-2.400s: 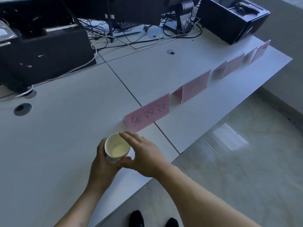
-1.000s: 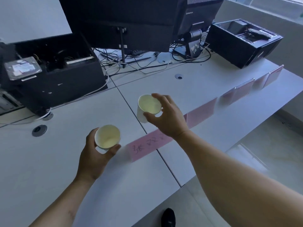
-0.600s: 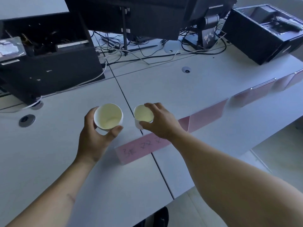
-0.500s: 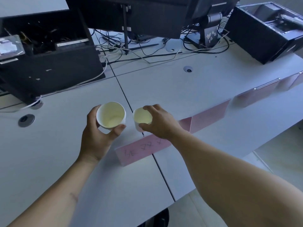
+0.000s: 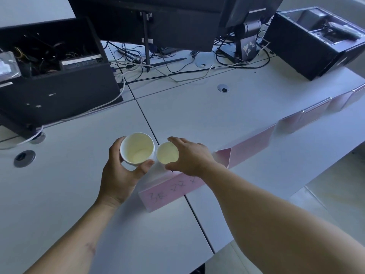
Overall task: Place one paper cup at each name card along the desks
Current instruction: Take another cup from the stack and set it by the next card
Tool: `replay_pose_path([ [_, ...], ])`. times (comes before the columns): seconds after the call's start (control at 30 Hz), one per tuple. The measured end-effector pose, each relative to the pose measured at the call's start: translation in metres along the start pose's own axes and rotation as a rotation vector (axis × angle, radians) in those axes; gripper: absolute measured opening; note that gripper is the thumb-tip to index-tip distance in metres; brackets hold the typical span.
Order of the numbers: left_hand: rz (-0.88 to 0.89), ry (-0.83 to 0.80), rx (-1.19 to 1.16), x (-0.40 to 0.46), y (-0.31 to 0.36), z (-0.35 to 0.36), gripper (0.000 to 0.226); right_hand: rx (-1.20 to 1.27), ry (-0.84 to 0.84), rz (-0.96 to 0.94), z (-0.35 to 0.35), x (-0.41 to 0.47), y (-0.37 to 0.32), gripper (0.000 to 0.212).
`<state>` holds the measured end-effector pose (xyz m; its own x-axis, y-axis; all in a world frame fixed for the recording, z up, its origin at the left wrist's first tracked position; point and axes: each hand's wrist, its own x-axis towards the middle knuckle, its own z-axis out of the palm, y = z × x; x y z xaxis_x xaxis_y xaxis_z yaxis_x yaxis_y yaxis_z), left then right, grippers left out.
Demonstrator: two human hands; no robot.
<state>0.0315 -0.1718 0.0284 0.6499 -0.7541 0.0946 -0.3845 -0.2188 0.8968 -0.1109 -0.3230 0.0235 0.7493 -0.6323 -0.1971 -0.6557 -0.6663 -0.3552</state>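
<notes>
left hand [image 5: 118, 175]: we see it wrapped around the held cup [image 5: 137, 148], thumb on the near side and fingers round the far wall, the cup lifted off the tabletop [image 5: 59, 194]
held cup: empty and open-topped; we judge it very light, with thin walls that dent if squeezed, so a loose hold around the upper wall just under the rim suits it; whether more cups are nested under it we cannot tell
placed cup [image 5: 167, 153]: just right of the held cup, beside the tabletop seam and just behind the first name card [image 5: 169, 189]; its base is hidden, so we cannot tell if it rests on the surface yet
right hand [image 5: 190, 156]: fingers curled over the placed cup's rim from above and the right; whether they grip it or merely touch it we cannot tell
first name card: pink folded paper, likely to tip at a nudge; its handwriting is partly covered by the right wrist
further name cards [image 5: 250, 143]: a row running right along the tabletop edge, no cups by them yet, the last ones cut off by the frame
</notes>
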Motion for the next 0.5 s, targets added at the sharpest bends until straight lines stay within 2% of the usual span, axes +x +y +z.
replay_pose_path([
  [0.1,0.014,-0.010,-0.003,0.004,0.003,-0.001,0.084,0.030,-0.019,0.030,-0.009,-0.002,-0.001,0.091],
  [0.23,0.027,-0.026,0.009,0.013,0.013,0.000,0.087,0.177,0.120,0.078,-0.045,-0.012,-0.001,0.077],
  [0.37,0.031,-0.090,0.032,0.028,0.025,0.011,0.087,0.269,0.368,-0.040,-0.087,-0.023,-0.008,0.077],
  [0.5,0.125,-0.139,0.033,0.035,0.047,0.033,0.088,0.142,0.362,-0.170,-0.119,-0.029,-0.016,0.087],
])
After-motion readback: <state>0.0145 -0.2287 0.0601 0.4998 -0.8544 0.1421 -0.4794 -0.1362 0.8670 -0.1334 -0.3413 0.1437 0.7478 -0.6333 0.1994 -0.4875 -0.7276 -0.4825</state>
